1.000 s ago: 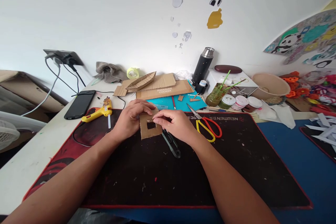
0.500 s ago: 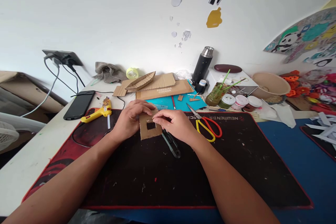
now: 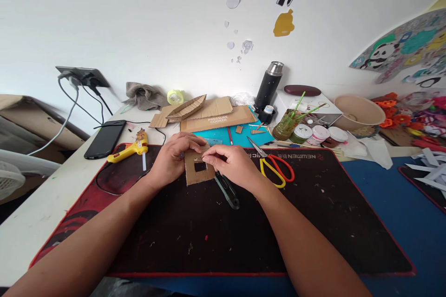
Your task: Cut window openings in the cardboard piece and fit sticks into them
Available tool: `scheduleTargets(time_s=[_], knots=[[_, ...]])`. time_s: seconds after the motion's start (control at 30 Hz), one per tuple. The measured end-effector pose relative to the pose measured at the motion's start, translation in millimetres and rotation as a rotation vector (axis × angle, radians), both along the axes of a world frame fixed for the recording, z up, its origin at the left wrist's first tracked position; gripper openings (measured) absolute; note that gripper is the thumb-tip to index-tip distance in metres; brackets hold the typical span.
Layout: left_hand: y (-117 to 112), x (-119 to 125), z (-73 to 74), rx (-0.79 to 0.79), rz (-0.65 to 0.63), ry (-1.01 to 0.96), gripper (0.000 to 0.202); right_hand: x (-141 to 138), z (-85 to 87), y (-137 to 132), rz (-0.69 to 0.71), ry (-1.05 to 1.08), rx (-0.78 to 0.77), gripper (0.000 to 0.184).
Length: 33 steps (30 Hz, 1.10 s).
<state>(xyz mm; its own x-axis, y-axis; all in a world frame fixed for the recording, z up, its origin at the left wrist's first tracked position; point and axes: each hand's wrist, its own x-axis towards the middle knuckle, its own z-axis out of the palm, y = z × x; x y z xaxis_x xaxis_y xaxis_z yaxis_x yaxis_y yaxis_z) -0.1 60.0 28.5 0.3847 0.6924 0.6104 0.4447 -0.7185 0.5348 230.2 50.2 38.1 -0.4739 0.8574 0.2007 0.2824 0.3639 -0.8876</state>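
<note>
A small brown cardboard piece [image 3: 193,174] with a square hole cut in it lies on the black desk mat [image 3: 216,232]. My left hand [image 3: 172,158] grips its left and top edge, fingers curled over it. At the hole's upper edge my right hand [image 3: 234,164] pinches the cardboard between thumb and forefinger. A black utility knife [image 3: 228,191] lies on the mat under my right palm, touching nothing I can see but the mat.
Yellow and red scissors [image 3: 275,167] lie right of my right hand. A yellow glue gun [image 3: 128,149] and a black phone [image 3: 104,138] lie to the left. Cardboard sheets [image 3: 216,116], a black flask [image 3: 268,86] and paint jars [image 3: 315,134] stand behind.
</note>
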Motion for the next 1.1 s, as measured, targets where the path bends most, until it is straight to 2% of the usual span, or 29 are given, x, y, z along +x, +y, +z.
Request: scheduleTargets(time_s=[0.3,0.57,1.1], knots=[[-0.3,0.3,0.0,-0.034,0.014,-0.002,0.019,0.3,-0.8,0.7,-0.003,0.002,-0.011,0.019],[0.7,-1.2,-2.0,-0.009,-0.011,-0.001,0.010,0.5,0.9,0.3,0.000,0.018,-0.022,0.016],[1.2,-1.5,-2.5,-0.025,-0.062,0.024,0.010,1.0,3.7,-1.7,0.028,0.027,-0.011,0.015]])
